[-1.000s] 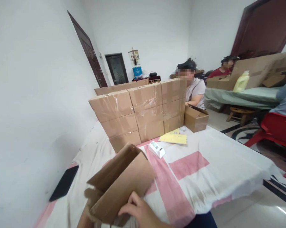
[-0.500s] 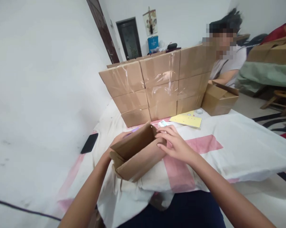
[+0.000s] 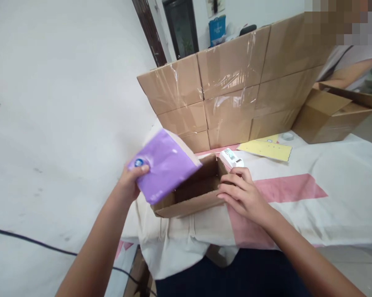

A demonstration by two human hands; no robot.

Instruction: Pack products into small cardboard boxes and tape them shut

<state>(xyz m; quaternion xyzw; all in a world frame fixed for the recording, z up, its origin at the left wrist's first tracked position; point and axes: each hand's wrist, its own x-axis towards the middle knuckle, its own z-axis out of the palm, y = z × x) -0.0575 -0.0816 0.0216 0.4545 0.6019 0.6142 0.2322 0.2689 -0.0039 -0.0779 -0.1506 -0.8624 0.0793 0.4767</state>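
My left hand (image 3: 132, 181) grips a purple tissue pack (image 3: 165, 167) by its left corner, thumb on top near a round blue logo. The pack is tilted above the left part of an open cardboard box (image 3: 188, 207). It hides some of the box's far wall and opening. What shows of the box's inside is bare. My right hand (image 3: 243, 192) holds the right end of the box, with its fingers curled over the rim. A small white object (image 3: 231, 158) lies just behind that end; its kind is unclear.
A wall of stacked, taped cartons (image 3: 232, 86) stands behind the box. Yellow printed sheets (image 3: 267, 149) and a tape roll (image 3: 287, 136) lie before it. An open carton (image 3: 331, 115) stands at the right, near a person's arm (image 3: 352, 74). A black cable (image 3: 34, 239) runs at lower left.
My left hand has raised the purple pack from behind the box to above its opening. My right hand stays at the box's right end. The view has shifted and tilted down.
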